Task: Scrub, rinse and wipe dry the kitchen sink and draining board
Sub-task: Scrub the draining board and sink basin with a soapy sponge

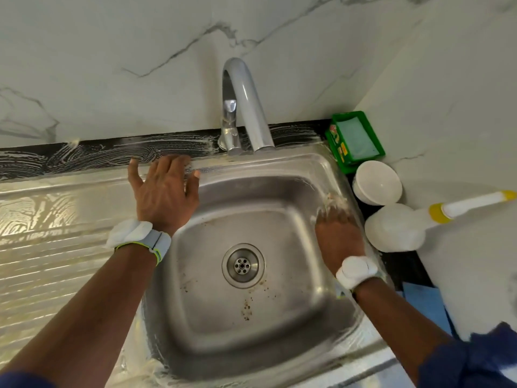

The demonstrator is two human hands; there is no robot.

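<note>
At centre, a square stainless-steel sink basin (251, 197), with a round perforated metal drain (243, 265) in its floor and dark brown specks (247, 306) scattered at six o'clock of the drain. At nine o'clock of the basin, the ribbed stainless-steel draining board (50, 242), streaked with white suds. At twelve o'clock, a curved chrome tap (251, 113) rising from the back rim. Behind the tap, a strip of black countertop (106, 152) smeared in soapy swirls, below a white marble-veined wall (140, 51).

Left hand (163, 189) at ten o'clock of the drain, palm down on the back-left corner of the sink rim, fingers straight and spread, gripping nothing. Right hand (338, 231) at two o'clock of the drain, against the right wall of the basin near the rim, blurred and foam-covered at the fingertips. Impossible to tell whether curled round anything. A white padded wrist band (134, 233) on the left wrist, a similar one on the right.

Off the basin's right edge:
- At one o'clock, a green rectangular plastic soap tray (340, 149) holding a pale bar (356, 138).
- At two o'clock, a round white bowl (377, 182).
- At three o'clock, just below the bowl, a white round-headed brush (397, 228), its white-and-yellow handle pointing towards three o'clock.
- At four o'clock, a blue cloth (428, 303), beside the right forearm.
</note>
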